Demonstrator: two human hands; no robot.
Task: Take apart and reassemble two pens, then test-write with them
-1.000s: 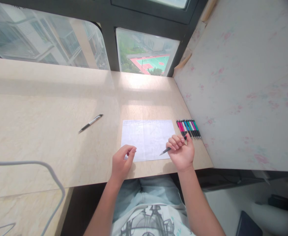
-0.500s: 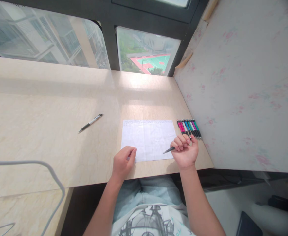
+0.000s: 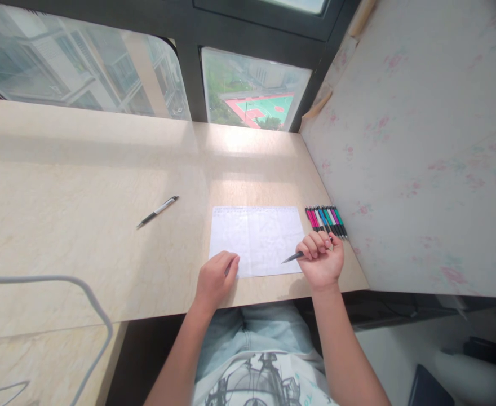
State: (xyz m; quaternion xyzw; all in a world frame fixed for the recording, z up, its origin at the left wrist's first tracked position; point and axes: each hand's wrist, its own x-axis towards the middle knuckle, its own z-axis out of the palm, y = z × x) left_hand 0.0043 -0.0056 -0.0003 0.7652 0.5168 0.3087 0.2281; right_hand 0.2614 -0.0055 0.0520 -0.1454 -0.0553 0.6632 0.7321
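A white sheet of paper (image 3: 256,237) lies on the beige desk (image 3: 83,186) in front of me. My right hand (image 3: 322,260) is closed around a dark pen (image 3: 292,257), whose tip points left over the sheet's lower right corner. My left hand (image 3: 215,279) rests at the sheet's lower left corner with its fingers curled onto the paper's edge. A row of several coloured pens (image 3: 326,220) lies just beyond my right hand, to the right of the sheet.
A black and silver pen (image 3: 158,211) lies alone on the desk to the left. A floral-patterned wall panel (image 3: 421,146) closes off the right side. Windows (image 3: 248,90) run along the back. A grey wire frame (image 3: 62,316) sits at lower left.
My right hand with the pen has shifted right and slightly up, toward the row of pens. My left hand has settled lower onto the sheet's corner.
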